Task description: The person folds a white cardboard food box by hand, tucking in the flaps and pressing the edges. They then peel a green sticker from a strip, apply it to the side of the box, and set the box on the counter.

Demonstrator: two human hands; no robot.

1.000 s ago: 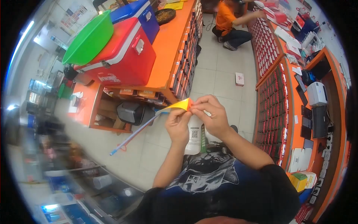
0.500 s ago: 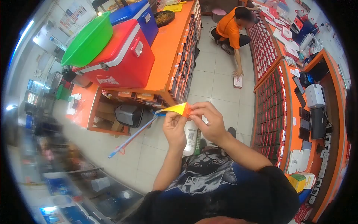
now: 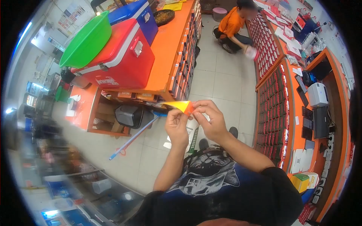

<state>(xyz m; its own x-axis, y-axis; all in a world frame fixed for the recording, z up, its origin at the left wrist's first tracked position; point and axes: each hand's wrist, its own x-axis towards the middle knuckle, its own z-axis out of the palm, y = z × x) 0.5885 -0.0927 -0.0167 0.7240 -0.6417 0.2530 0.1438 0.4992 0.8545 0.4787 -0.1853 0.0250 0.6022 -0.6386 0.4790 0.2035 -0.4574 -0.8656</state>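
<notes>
A folded yellow and orange piece (image 3: 181, 106), perhaps paper or thin card, is held up in front of my chest. My left hand (image 3: 176, 129) pinches it from below with thumb and fingers. At its orange end, my right hand (image 3: 212, 119) is closed on the edge, the fingertips bunched together. The piece tapers to a thin point on the left. Below and behind my hands is a white object with a green edge (image 3: 192, 135), partly hidden by them.
A red cooler box (image 3: 124, 56) and a green basin (image 3: 86, 41) stand on the orange counter at left. A blue-handled stick (image 3: 132, 139) leans near a black bin (image 3: 129, 116). Shelves of boxes (image 3: 269, 109) line the right; a person in orange (image 3: 230, 24) squats ahead.
The person in orange has lifted the white and red box from the floor to the right-hand shelves. My hands keep their grip, with the yellow and orange piece tilted slightly.
</notes>
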